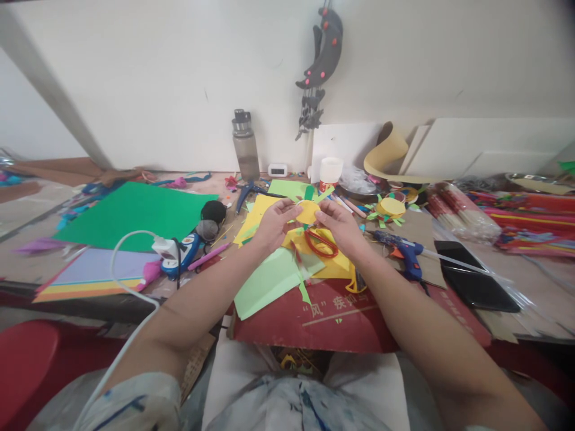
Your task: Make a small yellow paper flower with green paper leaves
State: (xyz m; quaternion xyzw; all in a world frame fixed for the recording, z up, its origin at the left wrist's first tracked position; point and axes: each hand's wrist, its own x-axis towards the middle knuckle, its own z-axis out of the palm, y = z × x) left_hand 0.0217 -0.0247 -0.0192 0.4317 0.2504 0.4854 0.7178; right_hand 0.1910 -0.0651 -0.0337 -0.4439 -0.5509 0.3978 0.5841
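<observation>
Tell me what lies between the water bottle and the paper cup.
Head view: a small white digital clock, with tiny coloured bits beside it.

Pale shirt — dark blue streaks, short sleeve — off-white trousers.

At 5 o'clock from the middle of the view, on the flat dark-red cardboard sheet, one can read pale Chinese characters: “风” 疾如; the character after these is not clear. At 4 o'clock, the same cardboard carries a smaller pale line, too blurred for reading. Between 11 and 12 o'clock, the small white rectangular plastic display device shows no readable number.
</observation>
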